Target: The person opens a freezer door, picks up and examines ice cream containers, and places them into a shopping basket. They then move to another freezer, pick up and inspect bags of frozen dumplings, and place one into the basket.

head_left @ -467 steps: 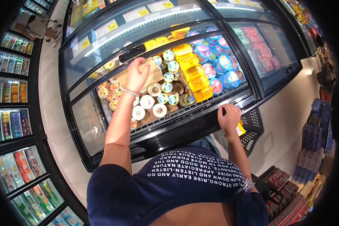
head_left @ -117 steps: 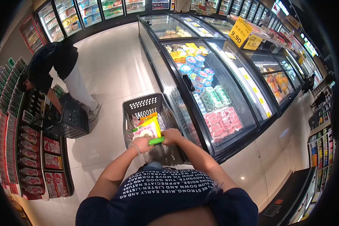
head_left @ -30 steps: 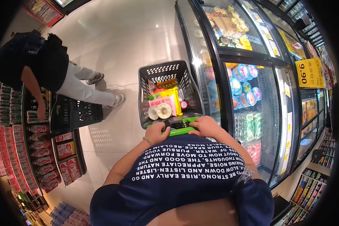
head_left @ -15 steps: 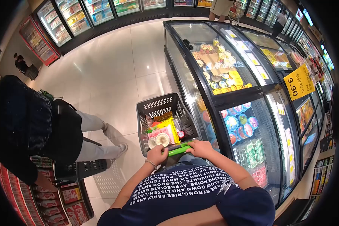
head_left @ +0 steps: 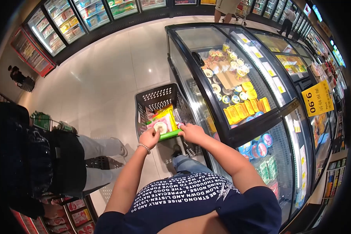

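Both my hands grip the green handle (head_left: 170, 135) of a dark grey shopping cart (head_left: 156, 98) straight in front of me. My left hand (head_left: 149, 138) closes on the handle's left end and my right hand (head_left: 192, 133) on its right end. The cart holds several packs, among them yellow and pink packets (head_left: 164, 118) and a round white tub (head_left: 160, 127). A long glass-topped chest freezer (head_left: 206, 84) runs along the cart's right side, with yellow tubs (head_left: 243, 110) and small round cups (head_left: 228, 87) inside.
Another person in dark top and light trousers (head_left: 66, 156) stands close on my left beside a second dark basket and shelves of red packs. Glossy tiled floor (head_left: 105, 74) stretches ahead to upright fridges. A yellow 9.90 price sign (head_left: 318, 99) hangs at the right. Two people walk far ahead.
The cart and I have rolled forward along the freezer since a second ago. The person on the left has slid back beside me. Earlier my left hand was inside the open freezer.
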